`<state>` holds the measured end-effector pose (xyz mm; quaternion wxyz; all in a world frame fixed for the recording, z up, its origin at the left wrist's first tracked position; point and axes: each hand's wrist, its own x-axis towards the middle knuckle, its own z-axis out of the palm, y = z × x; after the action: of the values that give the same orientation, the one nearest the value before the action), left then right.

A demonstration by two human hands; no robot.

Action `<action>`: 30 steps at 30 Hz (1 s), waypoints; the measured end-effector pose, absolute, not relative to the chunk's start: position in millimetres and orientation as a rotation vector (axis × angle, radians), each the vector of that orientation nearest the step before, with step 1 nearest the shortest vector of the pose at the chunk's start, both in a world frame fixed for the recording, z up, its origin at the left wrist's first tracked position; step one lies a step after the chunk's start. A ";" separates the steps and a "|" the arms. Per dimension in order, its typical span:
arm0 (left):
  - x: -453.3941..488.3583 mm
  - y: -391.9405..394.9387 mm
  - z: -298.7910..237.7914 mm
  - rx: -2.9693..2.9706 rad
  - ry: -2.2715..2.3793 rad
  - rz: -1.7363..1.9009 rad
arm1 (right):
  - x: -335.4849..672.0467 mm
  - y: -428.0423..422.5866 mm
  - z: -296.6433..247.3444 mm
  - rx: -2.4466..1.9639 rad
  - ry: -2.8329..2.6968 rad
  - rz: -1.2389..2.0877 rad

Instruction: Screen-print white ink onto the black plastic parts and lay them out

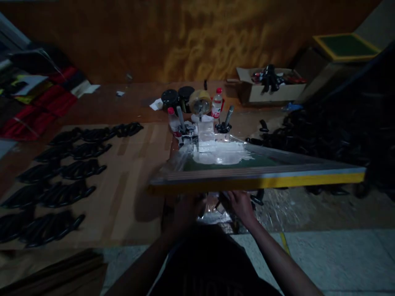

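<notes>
A screen-printing frame (259, 181) with a yellow front edge is raised at a tilt in front of me. White ink (222, 156) is spread over its mesh, below a pale squeegee block (206, 133). My right hand (242, 205) is under the frame's front edge, fingers bent and closed at a dark piece I cannot make out. Left of it, my left hand (189, 209) is in deep shadow under the same edge, its fingers not readable. Between the hands lies a shiny, film-covered base (214, 216). A black curved part (257, 197) lies just right of my right hand.
Rows of black curved parts (69, 193) lie on cardboard (123, 205) at left. A dark heap of similar parts (308, 127) covers the right side. Behind the frame stand a red-capped bottle (217, 102), a tape roll (200, 102) and an open carton (276, 92).
</notes>
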<state>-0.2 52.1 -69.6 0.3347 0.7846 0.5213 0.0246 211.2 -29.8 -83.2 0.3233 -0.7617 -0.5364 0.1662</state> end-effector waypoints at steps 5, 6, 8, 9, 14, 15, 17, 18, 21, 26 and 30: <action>15.2 6.1 -69.5 2.150 1.513 -0.139 | 189.3 -9.4 -68.8 -1.649 -1.867 0.402; 11.4 6.1 -68.6 2.168 1.514 -0.169 | 184.7 -5.8 -69.3 -1.613 -1.944 0.399; -1.3 6.7 -67.6 2.217 1.528 -0.218 | 174.3 1.3 -73.3 -1.569 -2.071 0.403; -8.5 6.3 -67.9 2.244 1.535 -0.232 | 168.6 4.5 -76.5 -1.552 -2.127 0.420; -28.6 0.9 -74.9 2.300 1.499 -0.181 | 150.5 4.9 -93.9 -1.500 -2.398 0.617; -28.9 0.5 -76.3 2.297 1.496 -0.165 | 151.7 1.2 -96.2 -1.483 -2.440 0.636; -28.0 0.3 -78.4 2.289 1.511 -0.145 | 158.1 -7.4 -98.6 -1.438 -2.498 0.655; -27.4 0.4 -79.0 2.288 1.517 -0.137 | 161.7 -10.9 -99.1 -1.418 -2.516 0.668; -26.7 0.2 -80.3 2.293 1.518 -0.119 | 166.6 -11.0 -100.0 -1.403 -2.518 0.721; -26.4 -0.4 -80.2 2.303 1.487 -0.132 | 157.9 9.4 -104.0 -1.496 -2.479 0.734; -25.9 -0.2 -80.7 2.301 1.489 -0.146 | 164.5 0.8 -98.8 -1.416 -2.529 0.733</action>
<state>-25.9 -0.2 -80.7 0.1970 0.8219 0.5319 -0.0523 164.5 0.8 -98.8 0.0760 -0.4722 -0.8435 0.2443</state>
